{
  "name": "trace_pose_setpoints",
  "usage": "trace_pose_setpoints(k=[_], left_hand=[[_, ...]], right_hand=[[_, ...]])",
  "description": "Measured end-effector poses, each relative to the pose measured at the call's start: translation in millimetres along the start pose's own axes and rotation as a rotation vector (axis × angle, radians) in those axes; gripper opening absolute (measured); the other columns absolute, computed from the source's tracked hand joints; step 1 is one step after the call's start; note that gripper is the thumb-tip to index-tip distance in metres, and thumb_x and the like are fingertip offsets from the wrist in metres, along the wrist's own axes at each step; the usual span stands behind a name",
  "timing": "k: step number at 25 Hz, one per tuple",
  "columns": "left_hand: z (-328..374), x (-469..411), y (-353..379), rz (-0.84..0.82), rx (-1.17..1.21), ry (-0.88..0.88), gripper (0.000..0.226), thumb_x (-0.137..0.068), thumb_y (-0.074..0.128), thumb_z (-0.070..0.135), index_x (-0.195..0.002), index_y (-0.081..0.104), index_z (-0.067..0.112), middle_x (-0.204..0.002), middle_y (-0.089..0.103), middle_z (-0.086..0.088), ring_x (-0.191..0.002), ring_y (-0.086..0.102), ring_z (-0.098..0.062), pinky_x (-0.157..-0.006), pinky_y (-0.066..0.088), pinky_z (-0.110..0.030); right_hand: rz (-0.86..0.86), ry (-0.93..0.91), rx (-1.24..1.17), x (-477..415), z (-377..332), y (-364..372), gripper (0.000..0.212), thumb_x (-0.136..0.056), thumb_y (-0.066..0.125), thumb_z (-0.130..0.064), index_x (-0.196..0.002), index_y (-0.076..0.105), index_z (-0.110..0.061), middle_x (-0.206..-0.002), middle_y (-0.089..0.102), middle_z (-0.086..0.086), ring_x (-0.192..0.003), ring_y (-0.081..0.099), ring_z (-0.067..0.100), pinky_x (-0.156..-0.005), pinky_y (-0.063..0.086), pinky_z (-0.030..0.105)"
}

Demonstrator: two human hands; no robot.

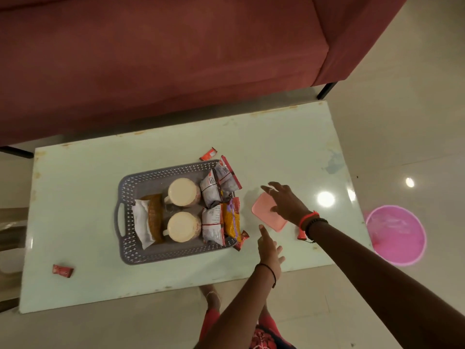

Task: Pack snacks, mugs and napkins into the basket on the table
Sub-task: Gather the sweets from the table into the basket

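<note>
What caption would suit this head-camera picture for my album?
Right hand reaches over a pink lid beside the grey basket already holding two mugs.

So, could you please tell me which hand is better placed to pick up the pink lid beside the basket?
Right. The right hand already rests spread over the pink lid, while the left hand hovers nearer, pointing, off the lid.

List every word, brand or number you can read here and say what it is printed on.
None can be read.
Grey snack packets in the basket: dark print, too blurred.
Yellow packet: purple marks, illegible.
Red wrappers on the table, such as the near-left one: too small.
</note>
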State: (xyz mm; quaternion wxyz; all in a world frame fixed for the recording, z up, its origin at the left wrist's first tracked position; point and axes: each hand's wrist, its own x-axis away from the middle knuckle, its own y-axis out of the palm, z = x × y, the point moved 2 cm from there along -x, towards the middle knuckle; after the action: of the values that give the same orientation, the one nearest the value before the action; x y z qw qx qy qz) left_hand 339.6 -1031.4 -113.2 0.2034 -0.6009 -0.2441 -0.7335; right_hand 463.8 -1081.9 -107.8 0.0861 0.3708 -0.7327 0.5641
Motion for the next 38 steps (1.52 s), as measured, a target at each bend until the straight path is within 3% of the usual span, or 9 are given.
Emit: trace_pose_setpoints(k=[4, 7, 12, 17, 20, 23, 27, 31, 38], left_hand=[[4.3, -15.3, 7.6, -0.077, 0.151, -0.022, 0.076, -0.090, 0.020, 0.068, -0.150, 0.014, 0.022, -0.154, 0.026, -0.018, -0.135, 0.039, -0.038, -0.109, 0.033, -0.053], [12.5, -20.1, 14.1, -0.092, 0.187, 0.045, 0.070, -0.092, 0.019, 0.064, -0.146, 0.026, 0.019, -0.150, 0.033, -0.020, -0.133, 0.043, -0.036, -0.108, 0.035, -0.050], [32.2, -26.2, 18.3, -0.021, 0.145, 0.149, 0.058, -0.096, 0.022, 0.057, -0.141, 0.035, 0.023, -0.140, 0.048, -0.014, -0.127, 0.049, -0.030, -0.110, 0.036, -0.049], [42.5, -28.7, 17.7, 0.025, 0.140, 0.148, 0.058, -0.096, 0.029, 0.055, -0.135, 0.045, 0.014, -0.115, 0.055, -0.012, -0.111, 0.054, -0.028, -0.109, 0.040, -0.041], [43.7, -30.0, 19.5, 0.019, 0.124, 0.140, 0.058, -0.097, 0.031, 0.053, -0.137, 0.043, 0.013, -0.133, 0.051, -0.017, -0.123, 0.049, -0.033, -0.110, 0.039, -0.042], [44.6, -30.4, 22.1, 0.033, 0.090, 0.143, 0.058, -0.097, 0.034, 0.051, -0.139, 0.042, 0.012, -0.139, 0.049, -0.017, -0.126, 0.047, -0.034, -0.109, 0.040, -0.041], [46.6, -32.6, 21.6, 0.056, 0.079, 0.154, 0.057, -0.097, 0.035, 0.050, -0.137, 0.044, 0.010, -0.138, 0.051, -0.016, -0.125, 0.050, -0.035, -0.107, 0.042, -0.042], [47.0, -35.7, 22.4, 0.070, 0.126, 0.175, 0.053, -0.098, 0.037, 0.044, -0.139, 0.042, 0.011, -0.140, 0.049, -0.016, -0.128, 0.047, -0.036, -0.107, 0.043, -0.045], [41.5, -32.3, 22.8, 0.099, 0.057, 0.148, 0.062, -0.097, 0.025, 0.054, -0.138, 0.043, 0.012, -0.138, 0.052, -0.015, -0.123, 0.052, -0.034, -0.105, 0.042, -0.046]], right_hand=[[-0.128, -0.129, 0.147, -20.7, 4.0, -4.2, 0.064, -0.086, 0.063, -0.007, -0.144, 0.035, -0.012, -0.146, 0.040, 0.007, -0.127, 0.043, 0.026, -0.102, 0.045, 0.039], [-0.169, -0.167, 0.197, -25.9, 3.3, -3.7, 0.063, -0.085, 0.066, -0.012, -0.141, 0.038, -0.010, -0.138, 0.045, 0.008, -0.121, 0.047, 0.026, -0.097, 0.048, 0.039], [-0.070, -0.140, 0.189, -34.3, 5.0, -13.7, 0.060, -0.083, 0.068, -0.012, -0.136, 0.042, -0.005, -0.131, 0.046, 0.011, -0.115, 0.053, 0.028, -0.092, 0.051, 0.040], [-0.065, -0.105, 0.230, -42.4, 4.3, -19.0, 0.056, -0.080, 0.072, -0.014, -0.128, 0.045, -0.002, -0.124, 0.049, 0.014, -0.113, 0.053, 0.028, -0.090, 0.051, 0.038], [-0.084, -0.129, 0.330, -49.2, 1.4, -21.1, 0.061, -0.080, 0.072, -0.014, -0.130, 0.042, 0.000, -0.125, 0.048, 0.015, -0.117, 0.048, 0.027, -0.092, 0.050, 0.036], [-0.122, -0.116, 0.368, -55.8, 3.8, -24.6, 0.065, -0.080, 0.071, -0.013, -0.134, 0.038, 0.001, -0.126, 0.048, 0.016, -0.118, 0.047, 0.028, -0.093, 0.051, 0.036], [-0.147, -0.097, 0.337, -59.2, 5.9, -28.0, 0.071, -0.078, 0.074, -0.013, -0.136, 0.035, 0.000, -0.127, 0.049, 0.015, -0.120, 0.046, 0.029, -0.093, 0.050, 0.039], [-0.123, -0.077, 0.247, -52.8, 5.1, -28.1, 0.062, -0.077, 0.073, -0.005, -0.130, 0.041, -0.001, -0.120, 0.057, 0.016, -0.113, 0.053, 0.031, -0.089, 0.051, 0.042], [-0.089, -0.050, 0.050, -32.2, 5.0, -30.4, 0.073, -0.080, 0.069, -0.004, -0.141, 0.028, -0.003, -0.115, 0.061, 0.020, -0.103, 0.061, 0.035, -0.082, 0.052, 0.041]])
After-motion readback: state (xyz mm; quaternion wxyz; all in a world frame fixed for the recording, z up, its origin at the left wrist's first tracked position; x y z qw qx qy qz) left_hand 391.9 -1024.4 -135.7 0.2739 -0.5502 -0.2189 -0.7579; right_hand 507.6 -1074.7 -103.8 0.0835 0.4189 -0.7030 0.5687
